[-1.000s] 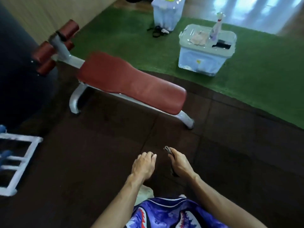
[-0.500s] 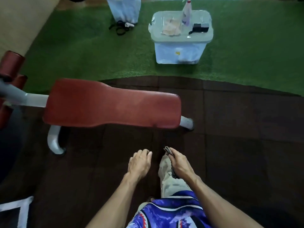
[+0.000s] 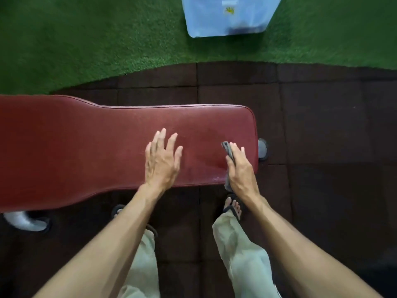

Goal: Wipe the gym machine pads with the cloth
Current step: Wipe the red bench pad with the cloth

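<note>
Head view looked straight down, and the biggest thing we saw was the dark floor (image 3: 322,136) of square rubber tiles, which filled the lower and right parts of the frame. Beyond it, green turf (image 3: 86,39) ran across the top, its edge curving along the tiles. Next in size came the red pad (image 3: 86,147), a long padded bench lying crosswise, cut off at the left edge and ending in a rounded corner on our right. A pale blue bin (image 3: 227,22) stood on the turf at the top, only its lower part in frame. Our two bare forearms reached up from the bottom, with pale trousers (image 3: 242,254) and a sandalled foot (image 3: 233,206) between them on the tiles. A white frame leg (image 3: 23,221) showed under the pad's near left side, and a small end cap (image 3: 262,149) poked out just past its right end. Our left hand (image 3: 161,162) was over the middle of the pad, fingers spread and empty; whether it touched the surface we could not tell. Our right hand (image 3: 240,171) lay near the pad's right end, fingers together and closed over the grey cloth (image 3: 228,150), which stuck out past the fingertips and hung below the pad's near edge.
</note>
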Demonstrator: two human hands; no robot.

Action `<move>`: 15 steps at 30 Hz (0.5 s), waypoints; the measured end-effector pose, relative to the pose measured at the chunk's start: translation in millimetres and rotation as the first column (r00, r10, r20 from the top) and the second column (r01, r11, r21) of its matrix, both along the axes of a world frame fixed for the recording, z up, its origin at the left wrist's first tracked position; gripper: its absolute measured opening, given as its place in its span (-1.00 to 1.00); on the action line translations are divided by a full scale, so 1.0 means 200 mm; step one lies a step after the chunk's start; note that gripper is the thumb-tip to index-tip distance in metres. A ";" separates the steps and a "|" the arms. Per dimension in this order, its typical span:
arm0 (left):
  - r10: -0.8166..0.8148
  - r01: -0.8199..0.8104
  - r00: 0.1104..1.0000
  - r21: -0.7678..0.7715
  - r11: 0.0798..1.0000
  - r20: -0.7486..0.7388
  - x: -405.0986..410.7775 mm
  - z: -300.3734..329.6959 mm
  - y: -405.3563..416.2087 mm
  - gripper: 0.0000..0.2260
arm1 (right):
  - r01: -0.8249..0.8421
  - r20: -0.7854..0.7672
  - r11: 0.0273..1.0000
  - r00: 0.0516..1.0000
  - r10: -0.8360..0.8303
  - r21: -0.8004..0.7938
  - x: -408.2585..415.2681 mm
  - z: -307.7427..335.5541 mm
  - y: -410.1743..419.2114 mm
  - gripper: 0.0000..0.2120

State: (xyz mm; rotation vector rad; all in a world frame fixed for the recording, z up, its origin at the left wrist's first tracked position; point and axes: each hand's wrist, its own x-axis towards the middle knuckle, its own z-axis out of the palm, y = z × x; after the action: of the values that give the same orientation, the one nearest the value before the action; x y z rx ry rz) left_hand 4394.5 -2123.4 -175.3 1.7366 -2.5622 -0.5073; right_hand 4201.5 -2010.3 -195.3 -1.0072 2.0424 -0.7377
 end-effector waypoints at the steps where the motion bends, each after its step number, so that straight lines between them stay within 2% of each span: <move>1: -0.011 0.011 1.000 -0.031 0.999 0.008 0.03 -0.08 -0.09 -0.57 | 0.022 -0.038 0.999 0.999 -0.024 -0.035 -0.01 -0.08 -0.08 -0.54; 4: 0.018 -0.011 0.998 -0.102 0.995 0.067 0.17 -0.26 -0.35 -0.48 | 0.058 -0.246 0.996 0.967 -0.072 -0.063 -0.04 -0.31 -0.36 -0.53; 6: -0.009 0.020 0.995 -0.118 0.993 0.096 0.27 -0.36 -0.45 -0.42 | 0.094 -0.471 0.994 0.876 -0.108 -0.053 0.05 -0.41 -0.55 -0.49; 8: -0.042 0.064 0.990 -0.161 0.985 0.136 0.32 -0.45 -0.46 -0.40 | 0.092 -0.526 0.993 0.842 -0.120 -0.080 0.24 -0.44 -0.65 -0.44; 10: -0.044 0.072 0.989 -0.206 0.976 0.138 0.32 -0.49 -0.44 -0.40 | -0.131 -0.542 0.986 0.839 0.053 -0.107 0.49 -0.43 -0.58 -0.44; 12: -0.041 0.068 0.990 -0.202 0.977 0.136 0.32 -0.48 -0.44 -0.41 | -0.362 -0.561 0.930 0.782 0.271 -0.056 0.62 -0.42 -0.38 -0.46; 13: -0.038 0.066 0.989 -0.199 0.978 0.141 0.33 -0.48 -0.45 -0.41 | -0.429 -0.579 0.903 0.742 0.338 -0.021 0.60 -0.43 -0.28 -0.46; 15: -0.031 0.061 0.987 -0.188 0.980 0.157 0.33 -0.47 -0.45 -0.41 | -0.450 -0.606 0.892 0.701 0.377 0.034 0.46 -0.45 -0.11 -0.46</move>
State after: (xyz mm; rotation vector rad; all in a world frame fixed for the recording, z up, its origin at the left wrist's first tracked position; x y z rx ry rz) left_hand 4461.0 -2213.8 -270.1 1.7161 -2.6541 -0.1239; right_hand 4294.5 -2033.1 -286.0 -1.8931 2.1564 -0.3061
